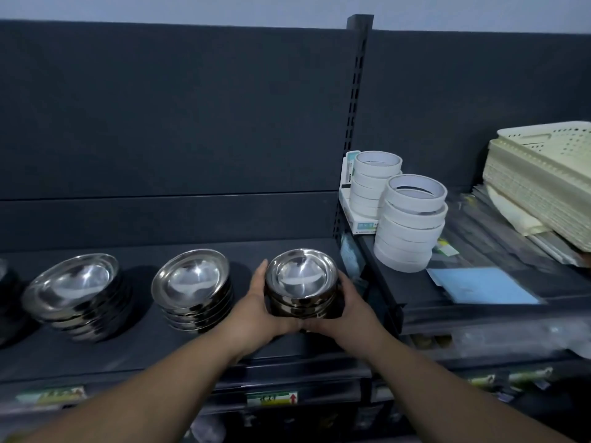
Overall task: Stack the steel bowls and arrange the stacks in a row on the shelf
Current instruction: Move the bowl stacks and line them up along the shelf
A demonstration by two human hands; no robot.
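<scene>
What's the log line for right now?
left hand, right hand | holding: shiny round steel bowl stack | where: dark shelf, right of two bowl stacks

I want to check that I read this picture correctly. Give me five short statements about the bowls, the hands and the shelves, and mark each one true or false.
1. The left hand and the right hand both hold the rightmost bowl stack. True.
2. The middle bowl stack touches the held one. False: there is a gap between them, with the left hand in it.
3. The bowls lie with their openings down. False: they open upward.
4. White tape rolls stand stacked on the neighbouring shelf to the right. True.
5. A hand grips the left bowl stack. False: it stands free on the bowl shelf.
</scene>
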